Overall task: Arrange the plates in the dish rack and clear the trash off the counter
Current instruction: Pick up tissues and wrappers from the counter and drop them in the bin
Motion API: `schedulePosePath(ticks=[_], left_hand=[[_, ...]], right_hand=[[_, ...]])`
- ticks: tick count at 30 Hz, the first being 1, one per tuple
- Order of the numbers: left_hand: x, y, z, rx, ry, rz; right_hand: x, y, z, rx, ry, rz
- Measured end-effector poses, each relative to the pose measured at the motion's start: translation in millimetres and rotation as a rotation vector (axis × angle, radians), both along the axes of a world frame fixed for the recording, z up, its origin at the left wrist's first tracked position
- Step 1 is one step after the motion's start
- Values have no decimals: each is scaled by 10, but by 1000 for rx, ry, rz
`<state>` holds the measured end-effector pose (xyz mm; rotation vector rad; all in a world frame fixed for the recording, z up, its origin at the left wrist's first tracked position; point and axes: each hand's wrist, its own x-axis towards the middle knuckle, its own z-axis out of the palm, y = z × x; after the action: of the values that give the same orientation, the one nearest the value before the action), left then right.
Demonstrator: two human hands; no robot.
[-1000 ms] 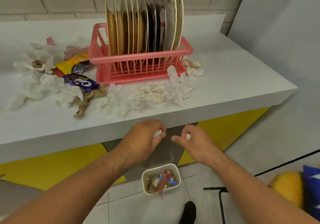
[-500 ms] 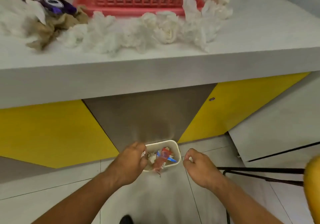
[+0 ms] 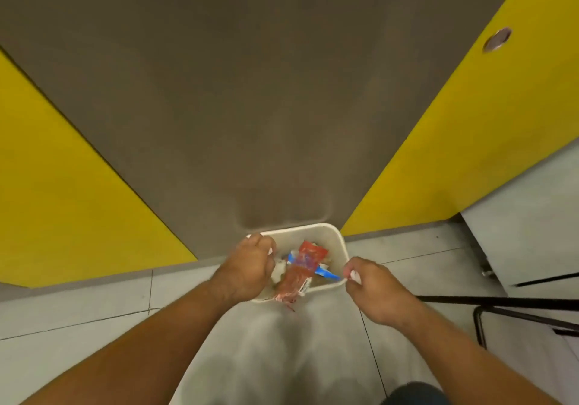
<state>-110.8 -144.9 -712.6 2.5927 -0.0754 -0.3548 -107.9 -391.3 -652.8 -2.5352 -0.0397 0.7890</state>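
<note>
A small white trash bin (image 3: pixel 332 232) stands on the floor against the grey panel under the counter. Inside lie a red wrapper (image 3: pixel 302 266), a blue-and-white wrapper and crumpled tissue. My left hand (image 3: pixel 247 268) hovers over the bin's left side, fingers curled around a bit of white tissue. My right hand (image 3: pixel 372 288) is at the bin's right rim, pinching a small white tissue scrap (image 3: pixel 355 274). The counter, dish rack and plates are out of view.
Yellow cabinet panels (image 3: pixel 72 191) flank the grey panel (image 3: pixel 250 91) on both sides. A black metal chair frame (image 3: pixel 501 302) lies on the tiled floor at the right. My light trousers and a dark shoe (image 3: pixel 413 393) show at the bottom.
My view has dropped from the counter to the floor. Both hands have gone down from the counter's edge to the bin, still shut on tissue.
</note>
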Motion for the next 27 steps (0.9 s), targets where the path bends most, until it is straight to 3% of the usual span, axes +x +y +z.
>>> schedulePosePath(ticks=[5,11,18,22,27], left_hand=[[132,-50,-462,182,52,8],[23,34,-399,149,-88,58],[-17,92,-151,106,-69,38],[34,46,128,96,-46,-14],[85,5,876,102,-37,-90]], right_hand=[[203,-44,-427,-36,-86,90],[530,119,-696,-74,-65,144],[747,348,-904,-27,-95,232],[724,286,-676,-60,-211,194],[552,289,97,9,-292,169]])
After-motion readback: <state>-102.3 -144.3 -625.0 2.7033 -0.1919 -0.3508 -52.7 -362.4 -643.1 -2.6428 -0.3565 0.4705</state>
